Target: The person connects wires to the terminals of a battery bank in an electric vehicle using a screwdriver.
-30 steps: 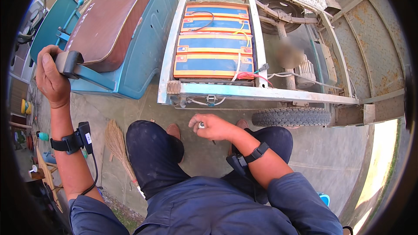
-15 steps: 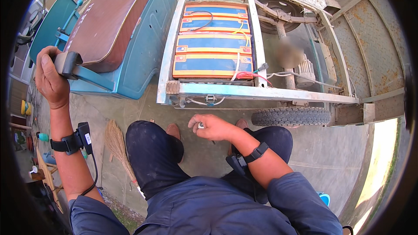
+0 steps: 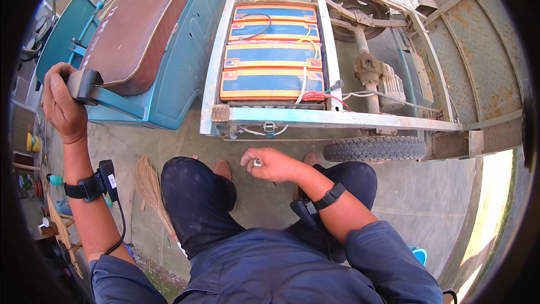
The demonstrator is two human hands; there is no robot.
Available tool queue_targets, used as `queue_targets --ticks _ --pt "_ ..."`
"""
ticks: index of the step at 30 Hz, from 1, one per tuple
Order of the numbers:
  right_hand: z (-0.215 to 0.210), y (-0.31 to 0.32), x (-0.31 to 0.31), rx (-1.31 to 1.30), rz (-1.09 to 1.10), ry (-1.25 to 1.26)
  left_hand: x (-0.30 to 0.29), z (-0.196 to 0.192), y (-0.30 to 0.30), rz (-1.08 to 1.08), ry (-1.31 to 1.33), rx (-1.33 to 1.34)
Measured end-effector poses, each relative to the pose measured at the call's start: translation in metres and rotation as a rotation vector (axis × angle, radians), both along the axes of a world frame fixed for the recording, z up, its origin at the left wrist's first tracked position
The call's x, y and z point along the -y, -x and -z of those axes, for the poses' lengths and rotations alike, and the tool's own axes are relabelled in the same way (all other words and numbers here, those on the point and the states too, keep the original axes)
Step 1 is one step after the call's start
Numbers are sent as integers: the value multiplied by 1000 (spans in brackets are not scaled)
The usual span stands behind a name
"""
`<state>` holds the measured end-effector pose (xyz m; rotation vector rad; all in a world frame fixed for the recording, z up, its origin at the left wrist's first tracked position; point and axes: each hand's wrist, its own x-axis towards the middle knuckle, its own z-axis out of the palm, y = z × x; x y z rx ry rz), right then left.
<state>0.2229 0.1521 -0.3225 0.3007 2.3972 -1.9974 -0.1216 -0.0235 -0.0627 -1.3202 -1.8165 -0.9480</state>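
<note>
My left hand point(image 3: 63, 107) is raised at the left, its fingers closed over the outer end of a black armrest pad point(image 3: 88, 85). That pad sits on a blue metal bar point(image 3: 119, 102) beside the seat. Above my knees, in front of the frame, my right hand point(image 3: 274, 164) is closed around a small metal tool; only a shiny round end point(image 3: 257, 162) shows, and its kind cannot be made out. Beyond it, several blue and orange batteries point(image 3: 272, 83) lie in a row inside a pale blue metal frame point(image 3: 315, 117), with red, white and yellow wires over them.
A brown seat cushion point(image 3: 138, 25) tops the blue seat base point(image 3: 183, 59). Right of the batteries are an axle with a motor point(image 3: 392, 93) and a tyre point(image 3: 374, 149). A rusty raised cargo bed point(image 3: 484, 62) stands at the far right. A straw broom point(image 3: 151, 188) lies by my left knee.
The whole view has shifted very slightly. Both hands keep their places and their grips, with no other visible movement.
</note>
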Motion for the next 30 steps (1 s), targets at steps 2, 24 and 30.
queue_targets --ticks 2,24,30 --pt "0 0 0 6 -2 7 0 0 0 -1 -1 -3" --pt "0 0 -3 87 -41 3 2 1 4 -5 19 9" --pt "-3 0 -3 88 -47 -6 1 2 6 -6 10 2"
